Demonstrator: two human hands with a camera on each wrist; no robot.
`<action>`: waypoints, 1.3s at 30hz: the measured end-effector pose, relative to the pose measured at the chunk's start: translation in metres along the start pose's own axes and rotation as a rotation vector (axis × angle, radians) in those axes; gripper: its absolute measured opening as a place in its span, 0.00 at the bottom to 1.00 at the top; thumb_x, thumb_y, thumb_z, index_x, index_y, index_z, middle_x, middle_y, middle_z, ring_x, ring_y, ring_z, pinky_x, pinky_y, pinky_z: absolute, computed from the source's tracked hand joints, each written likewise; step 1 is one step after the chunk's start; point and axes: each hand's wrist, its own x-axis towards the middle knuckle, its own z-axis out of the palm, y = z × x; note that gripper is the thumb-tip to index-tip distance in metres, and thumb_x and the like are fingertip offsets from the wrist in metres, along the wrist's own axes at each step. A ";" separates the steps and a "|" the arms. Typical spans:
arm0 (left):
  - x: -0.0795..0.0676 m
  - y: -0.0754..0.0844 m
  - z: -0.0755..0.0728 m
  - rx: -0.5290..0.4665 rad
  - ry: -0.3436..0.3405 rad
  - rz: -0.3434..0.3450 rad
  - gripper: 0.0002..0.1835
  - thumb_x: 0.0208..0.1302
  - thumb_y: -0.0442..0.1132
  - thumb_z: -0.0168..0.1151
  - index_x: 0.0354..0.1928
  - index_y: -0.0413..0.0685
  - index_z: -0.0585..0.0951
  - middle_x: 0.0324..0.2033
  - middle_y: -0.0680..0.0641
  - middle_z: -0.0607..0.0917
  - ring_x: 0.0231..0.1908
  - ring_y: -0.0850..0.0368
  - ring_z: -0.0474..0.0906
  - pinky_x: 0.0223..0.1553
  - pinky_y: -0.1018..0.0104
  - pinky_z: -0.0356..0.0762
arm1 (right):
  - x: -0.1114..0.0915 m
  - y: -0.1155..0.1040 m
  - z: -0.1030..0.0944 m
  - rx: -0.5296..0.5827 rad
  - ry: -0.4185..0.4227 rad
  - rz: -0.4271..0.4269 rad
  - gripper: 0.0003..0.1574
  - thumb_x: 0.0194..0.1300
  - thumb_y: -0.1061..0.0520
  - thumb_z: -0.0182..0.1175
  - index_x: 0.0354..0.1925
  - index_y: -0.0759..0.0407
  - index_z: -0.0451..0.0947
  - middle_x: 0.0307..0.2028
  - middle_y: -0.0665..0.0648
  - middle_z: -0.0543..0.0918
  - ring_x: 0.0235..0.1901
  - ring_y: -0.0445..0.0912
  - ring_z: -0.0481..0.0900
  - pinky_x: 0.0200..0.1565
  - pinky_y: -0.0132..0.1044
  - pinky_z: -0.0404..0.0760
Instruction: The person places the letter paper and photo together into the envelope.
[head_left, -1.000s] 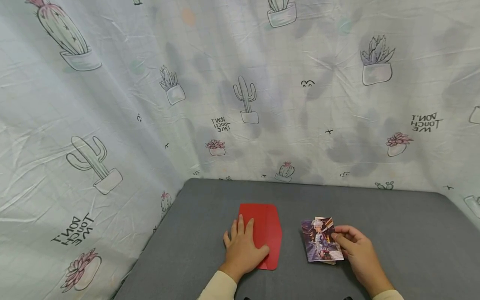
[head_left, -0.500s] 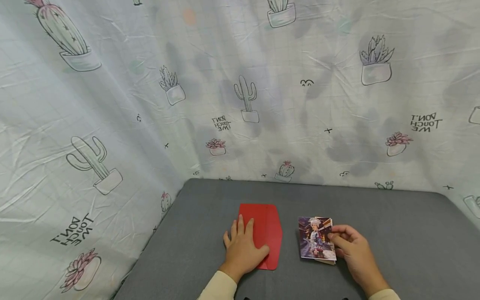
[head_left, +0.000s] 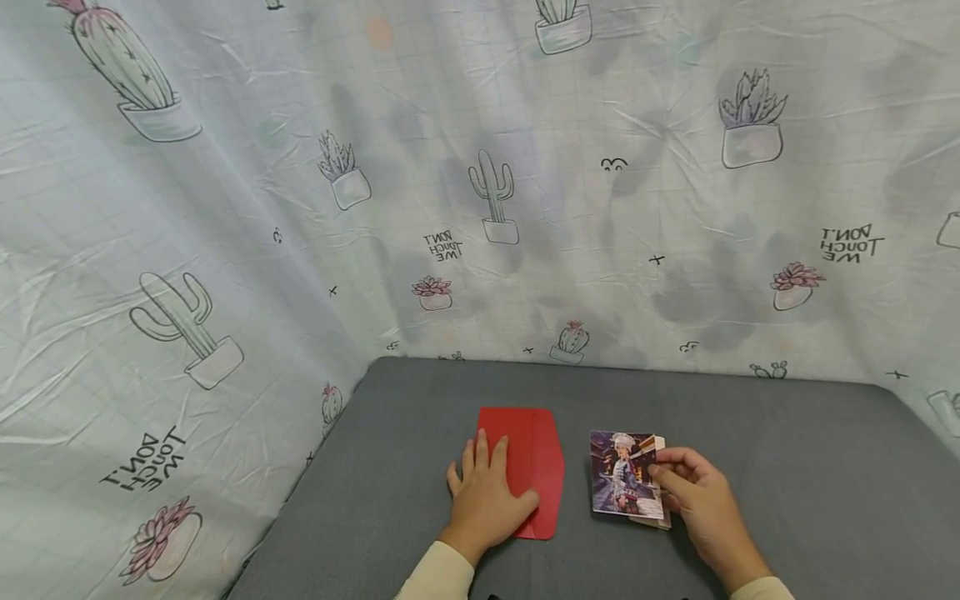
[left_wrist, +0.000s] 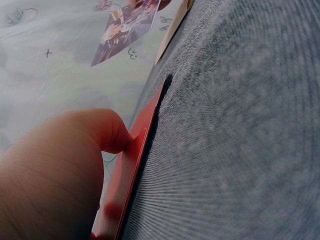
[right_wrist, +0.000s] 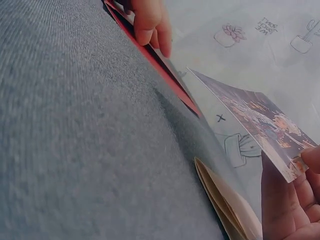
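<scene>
Flat on the grey table lies a red envelope [head_left: 546, 467], its pointed flap side to the right. My left hand [head_left: 483, 504] rests on it with fingers spread, the thumb pressing near the flap in the left wrist view. Between thumb and fingers, my right hand [head_left: 701, 504] pinches the right edge of a printed picture card [head_left: 618, 479] showing a figure in a white hat. The right wrist view has this card [right_wrist: 260, 120] raised and tilted. Beneath it, a tan folded paper piece [right_wrist: 225, 202] with layered edges lies on the cloth, mostly hidden by the card in the head view.
A grey cloth covers the table [head_left: 810, 467]. Behind it and to the left hangs a pale curtain [head_left: 562, 208] printed with potted cacti and mirrored lettering.
My right hand has shifted the picture card leftward, toward the red envelope, baring more of the tan paper's right side. The left hand and the envelope have stayed put.
</scene>
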 end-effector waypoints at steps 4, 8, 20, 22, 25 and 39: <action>0.000 -0.001 0.002 -0.002 0.002 -0.007 0.49 0.54 0.55 0.66 0.80 0.44 0.71 0.82 0.31 0.59 0.80 0.29 0.50 0.68 0.18 0.42 | 0.000 0.000 0.006 0.021 -0.004 -0.020 0.14 0.74 0.71 0.64 0.52 0.81 0.75 0.36 0.57 0.84 0.34 0.44 0.84 0.31 0.38 0.86; 0.001 -0.002 0.003 0.003 0.014 -0.004 0.49 0.54 0.55 0.66 0.79 0.44 0.71 0.82 0.32 0.59 0.79 0.29 0.51 0.68 0.18 0.42 | 0.000 0.000 0.014 0.017 -0.020 -0.025 0.14 0.73 0.71 0.64 0.52 0.80 0.75 0.37 0.58 0.83 0.34 0.45 0.84 0.31 0.39 0.87; 0.003 0.003 0.000 0.007 -0.044 -0.035 0.50 0.55 0.56 0.65 0.81 0.45 0.70 0.83 0.33 0.57 0.80 0.29 0.48 0.69 0.18 0.41 | 0.001 -0.002 0.016 -0.004 -0.023 0.018 0.14 0.73 0.71 0.64 0.52 0.79 0.76 0.37 0.57 0.84 0.35 0.44 0.84 0.33 0.39 0.87; 0.003 0.003 0.000 0.011 -0.043 -0.039 0.50 0.56 0.56 0.65 0.81 0.45 0.70 0.83 0.33 0.57 0.80 0.30 0.48 0.69 0.18 0.41 | 0.001 -0.003 0.017 -0.012 -0.031 0.020 0.14 0.73 0.71 0.64 0.53 0.78 0.76 0.37 0.58 0.84 0.36 0.44 0.84 0.33 0.39 0.88; 0.002 0.002 -0.001 0.012 -0.034 -0.036 0.50 0.55 0.56 0.66 0.81 0.45 0.70 0.83 0.33 0.57 0.80 0.29 0.49 0.69 0.18 0.42 | 0.001 -0.004 0.019 -0.020 -0.037 0.027 0.14 0.73 0.71 0.64 0.53 0.78 0.76 0.38 0.59 0.84 0.36 0.44 0.84 0.33 0.39 0.88; 0.003 0.003 -0.001 0.018 -0.033 -0.045 0.49 0.56 0.56 0.66 0.81 0.45 0.71 0.83 0.33 0.58 0.80 0.29 0.49 0.69 0.18 0.42 | 0.000 -0.006 0.030 -0.040 -0.061 0.073 0.14 0.74 0.70 0.63 0.54 0.76 0.76 0.40 0.61 0.83 0.38 0.46 0.85 0.36 0.41 0.88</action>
